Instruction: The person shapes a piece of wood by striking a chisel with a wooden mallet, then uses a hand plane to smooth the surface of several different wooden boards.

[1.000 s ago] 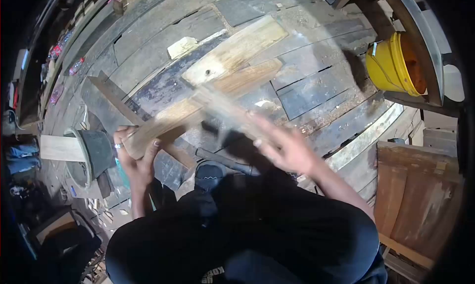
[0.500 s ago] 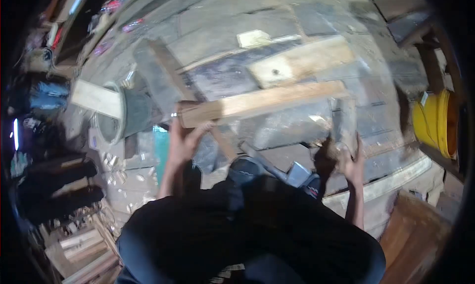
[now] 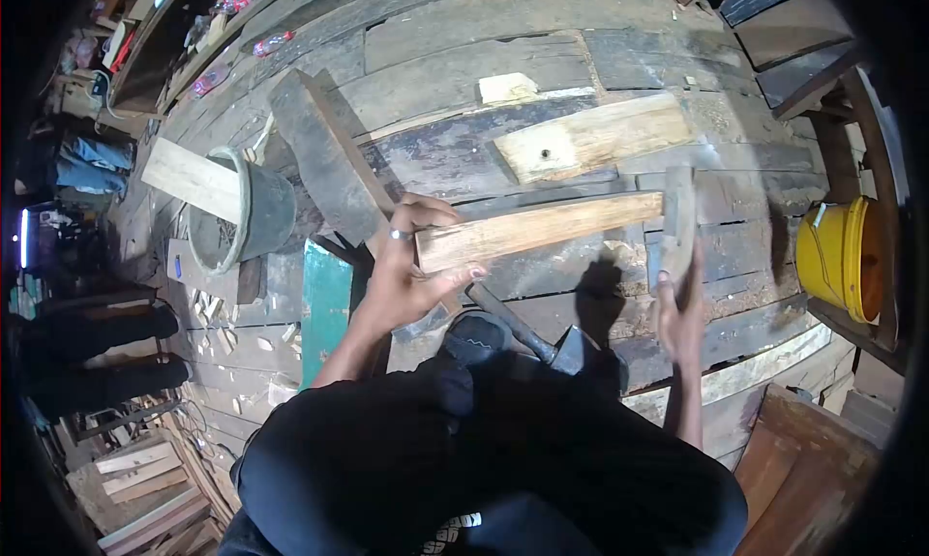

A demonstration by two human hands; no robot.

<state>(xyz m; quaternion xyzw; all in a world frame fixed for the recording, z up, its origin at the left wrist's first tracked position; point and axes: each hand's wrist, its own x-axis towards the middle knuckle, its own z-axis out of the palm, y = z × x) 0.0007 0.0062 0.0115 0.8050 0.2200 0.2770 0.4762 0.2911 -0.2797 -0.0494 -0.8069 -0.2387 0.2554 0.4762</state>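
Observation:
My left hand [image 3: 402, 266], with a ring on one finger, is wrapped round the left end of a light wooden plank [image 3: 547, 231], the thumb along its near edge. The plank lies crosswise before me, over the floor. At its right end stands a short greyish piece of wood [image 3: 679, 217], its side right at the plank's end. My right hand [image 3: 681, 309] grips the lower end of this piece, thumb on the near side. Below the plank, by my foot, lies a tool with a dark handle and a metal head [image 3: 571, 351].
Beyond the plank lie a pale board with a dark hole [image 3: 600, 135] and a dark beam [image 3: 334, 154]. A green board [image 3: 326, 309] is at the left, near a bucket [image 3: 276, 212] holding a plank. A yellow bucket [image 3: 828, 256] stands right. Wood chips litter the plank floor.
My left hand and the plank's left end have moved right and slightly down. The greyish piece has shifted a little, and my right hand holds it at its lower end. The view is sharper.

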